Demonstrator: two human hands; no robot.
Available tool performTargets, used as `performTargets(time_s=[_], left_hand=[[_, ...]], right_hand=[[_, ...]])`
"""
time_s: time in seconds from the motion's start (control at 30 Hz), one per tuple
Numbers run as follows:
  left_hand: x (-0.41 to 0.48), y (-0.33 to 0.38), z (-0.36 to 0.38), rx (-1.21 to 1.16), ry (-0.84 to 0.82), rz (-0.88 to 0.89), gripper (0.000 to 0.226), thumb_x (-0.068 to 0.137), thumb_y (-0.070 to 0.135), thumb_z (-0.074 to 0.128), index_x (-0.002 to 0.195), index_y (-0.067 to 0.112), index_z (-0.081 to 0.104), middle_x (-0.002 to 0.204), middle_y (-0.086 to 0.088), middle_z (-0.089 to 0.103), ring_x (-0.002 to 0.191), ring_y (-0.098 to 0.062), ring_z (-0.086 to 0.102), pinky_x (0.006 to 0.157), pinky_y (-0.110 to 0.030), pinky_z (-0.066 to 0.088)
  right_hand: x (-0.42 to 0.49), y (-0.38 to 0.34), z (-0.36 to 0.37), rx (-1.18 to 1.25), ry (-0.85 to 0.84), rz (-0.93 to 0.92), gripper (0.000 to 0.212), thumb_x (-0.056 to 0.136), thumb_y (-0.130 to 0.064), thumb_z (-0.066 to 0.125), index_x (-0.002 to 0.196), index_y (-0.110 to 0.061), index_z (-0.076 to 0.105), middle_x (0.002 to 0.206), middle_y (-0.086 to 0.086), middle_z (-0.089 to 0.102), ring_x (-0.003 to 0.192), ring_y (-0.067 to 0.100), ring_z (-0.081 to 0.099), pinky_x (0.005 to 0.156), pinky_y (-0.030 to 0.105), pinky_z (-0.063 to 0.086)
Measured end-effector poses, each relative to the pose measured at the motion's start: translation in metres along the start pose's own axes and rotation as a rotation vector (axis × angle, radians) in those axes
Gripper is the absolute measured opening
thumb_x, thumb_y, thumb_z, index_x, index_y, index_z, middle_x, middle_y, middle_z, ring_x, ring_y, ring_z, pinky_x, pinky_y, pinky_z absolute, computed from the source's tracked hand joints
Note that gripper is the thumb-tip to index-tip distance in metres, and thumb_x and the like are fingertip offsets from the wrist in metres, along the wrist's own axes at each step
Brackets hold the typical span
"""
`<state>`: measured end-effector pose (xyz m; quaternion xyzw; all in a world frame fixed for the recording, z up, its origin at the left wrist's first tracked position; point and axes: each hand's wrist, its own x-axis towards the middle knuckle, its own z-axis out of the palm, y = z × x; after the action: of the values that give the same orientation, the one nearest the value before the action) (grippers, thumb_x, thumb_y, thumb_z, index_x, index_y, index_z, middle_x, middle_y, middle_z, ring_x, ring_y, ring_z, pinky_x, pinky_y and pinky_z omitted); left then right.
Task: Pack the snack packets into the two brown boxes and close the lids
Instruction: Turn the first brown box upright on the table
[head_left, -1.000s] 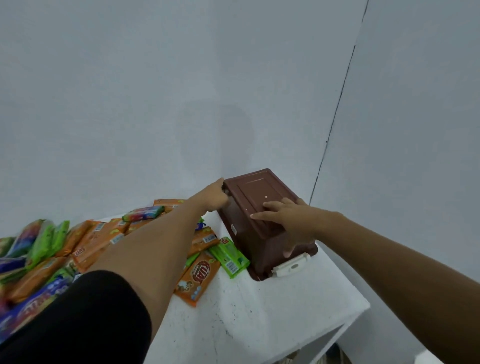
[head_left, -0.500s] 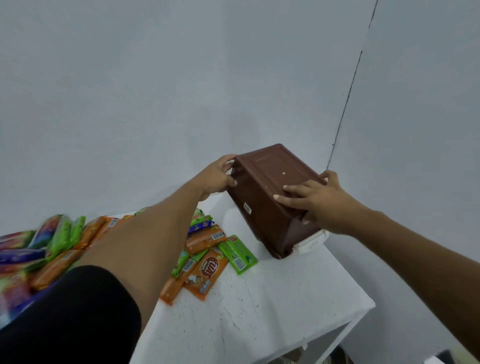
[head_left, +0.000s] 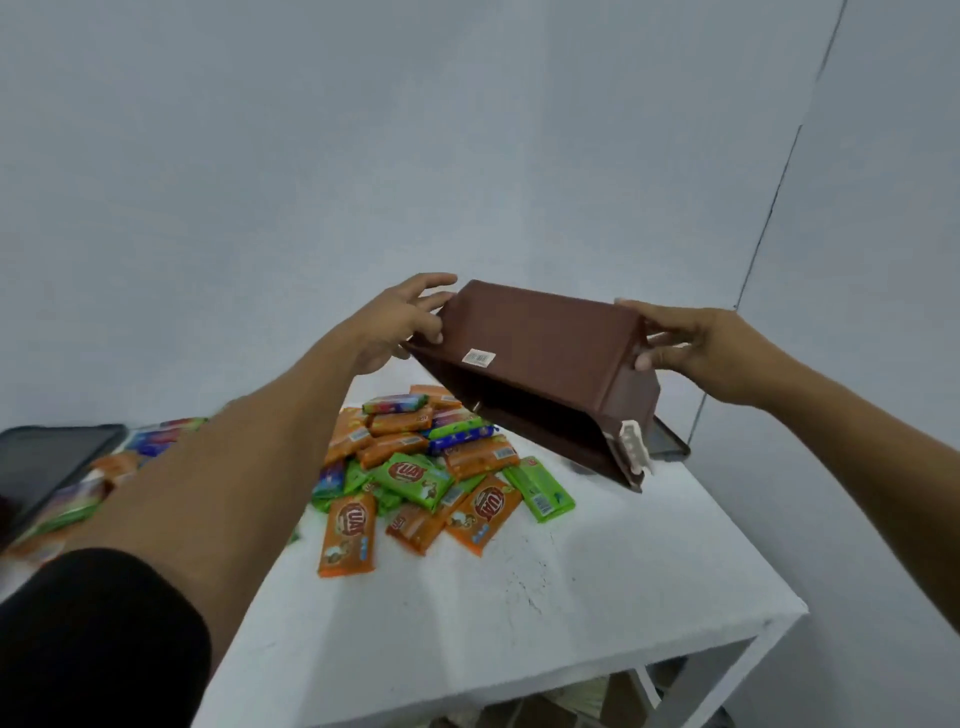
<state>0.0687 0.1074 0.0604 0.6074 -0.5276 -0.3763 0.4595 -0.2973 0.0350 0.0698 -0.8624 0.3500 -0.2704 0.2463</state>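
Both hands hold one brown box aloft, tipped, mouth down.

Left hand (head_left: 400, 325) and right hand (head_left: 696, 345) clamp opposite ends of the brown box (head_left: 540, 358), above the surface (head_left: 519, 597) near its far right corner. Snack packets (head_left: 415, 467) lie heaped below. Packing not begun; next: set box upright, mouth up. Second box not seen.

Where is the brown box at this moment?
In the head view the brown box is centre-right, tilted and held in the air between the left hand and right hand, above the snack packets.
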Motion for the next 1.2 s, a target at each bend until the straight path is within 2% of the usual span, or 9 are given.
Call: performTargets(time_s=[0.2, 0.3, 0.37, 0.47, 0.67, 0.8, 0.9, 1.1, 1.2], left_hand=[[-0.067, -0.007, -0.068, -0.034, -0.044, -0.021, 0.061, 0.085, 0.017, 0.069, 0.140, 0.039, 0.053, 0.137, 0.013, 0.065, 0.129, -0.028, 0.059, 0.099, -0.055, 0.049], [-0.097, -0.007, -0.089, -0.097, -0.015, 0.013, 0.069, 0.077, 0.039, 0.078, 0.142, 0.035, 0.054, 0.139, 0.010, 0.064, 0.127, -0.025, 0.059, 0.094, -0.044, 0.051], [-0.117, -0.007, -0.102, -0.177, 0.009, 0.062, 0.076, 0.071, 0.040, 0.083, 0.141, 0.029, 0.056, 0.141, 0.004, 0.062, 0.124, -0.022, 0.060, 0.097, -0.039, 0.052], [-0.146, -0.014, -0.120, -0.271, 0.006, 0.100, 0.060, 0.085, 0.004, 0.073, 0.141, 0.017, 0.057, 0.142, -0.011, 0.059, 0.125, -0.028, 0.062, 0.099, -0.039, 0.055], [-0.204, -0.044, -0.124, -0.052, 0.361, 0.063, 0.018, 0.099, 0.013, 0.064, 0.113, 0.006, 0.073, 0.105, -0.013, 0.077, 0.102, -0.025, 0.073, 0.090, -0.035, 0.061], [-0.222, -0.078, -0.133, 0.395, 0.630, -0.081, 0.030, 0.097, 0.040, 0.061, 0.099, 0.012, 0.072, 0.094, -0.011, 0.074, 0.089, -0.030, 0.070, 0.081, -0.045, 0.059], [-0.237, -0.098, -0.138, 0.569, 0.654, -0.185, 0.032, 0.099, 0.044, 0.055, 0.101, 0.014, 0.066, 0.095, -0.007, 0.068, 0.090, -0.028, 0.063, 0.079, -0.039, 0.051], [-0.261, -0.130, -0.141, 0.471, 0.479, -0.342, 0.039, 0.102, 0.049, 0.053, 0.091, 0.012, 0.062, 0.088, -0.007, 0.063, 0.082, -0.021, 0.060, 0.070, -0.036, 0.047], [-0.269, -0.150, -0.146, 0.349, 0.406, -0.371, 0.043, 0.097, 0.055, 0.055, 0.109, 0.016, 0.068, 0.106, -0.007, 0.070, 0.098, -0.024, 0.064, 0.094, -0.046, 0.053]], right_hand=[[-0.001, -0.029, 0.036, 0.484, -0.025, 0.125, 0.050, 0.095, -0.010, 0.065, 0.137, -0.038, 0.059, 0.121, -0.016, 0.071, 0.105, 0.003, 0.068, 0.078, 0.033, 0.055], [-0.002, -0.042, 0.058, 0.620, -0.020, 0.191, 0.045, 0.093, -0.014, 0.066, 0.134, -0.032, 0.063, 0.119, -0.009, 0.074, 0.106, 0.013, 0.068, 0.085, 0.038, 0.053], [-0.004, -0.059, 0.072, 0.702, -0.031, 0.210, 0.032, 0.096, -0.004, 0.059, 0.117, -0.024, 0.072, 0.097, -0.004, 0.078, 0.088, 0.016, 0.071, 0.077, 0.036, 0.059], [-0.011, -0.086, 0.091, 0.792, -0.096, 0.294, 0.033, 0.098, 0.005, 0.045, 0.080, -0.015, 0.064, 0.056, -0.005, 0.065, 0.049, 0.008, 0.061, 0.045, 0.020, 0.051], [-0.031, -0.129, 0.141, 0.798, -0.227, 0.436, 0.051, 0.098, -0.002, 0.048, 0.051, -0.019, 0.056, 0.048, -0.001, 0.050, 0.037, 0.009, 0.048, 0.039, 0.021, 0.041], [-0.046, -0.145, 0.173, 0.920, -0.266, 0.536, 0.043, 0.107, -0.037, 0.043, 0.089, -0.014, 0.074, 0.084, 0.009, 0.071, 0.069, 0.019, 0.073, 0.062, 0.032, 0.057], [-0.053, -0.140, 0.192, 1.064, -0.309, 0.588, 0.082, 0.089, -0.080, 0.033, 0.124, -0.017, 0.071, 0.118, 0.010, 0.072, 0.109, 0.029, 0.069, 0.095, 0.046, 0.051], [-0.066, -0.138, 0.234, 0.715, -0.256, 0.640, 0.057, 0.085, -0.073, 0.056, 0.125, -0.034, 0.064, 0.123, 0.000, 0.072, 0.113, 0.029, 0.069, 0.093, 0.059, 0.054], [-0.073, -0.147, 0.247, 0.696, -0.173, 0.664, 0.043, 0.097, -0.062, 0.049, 0.117, -0.028, 0.066, 0.106, 0.000, 0.077, 0.096, 0.023, 0.074, 0.084, 0.049, 0.060]])
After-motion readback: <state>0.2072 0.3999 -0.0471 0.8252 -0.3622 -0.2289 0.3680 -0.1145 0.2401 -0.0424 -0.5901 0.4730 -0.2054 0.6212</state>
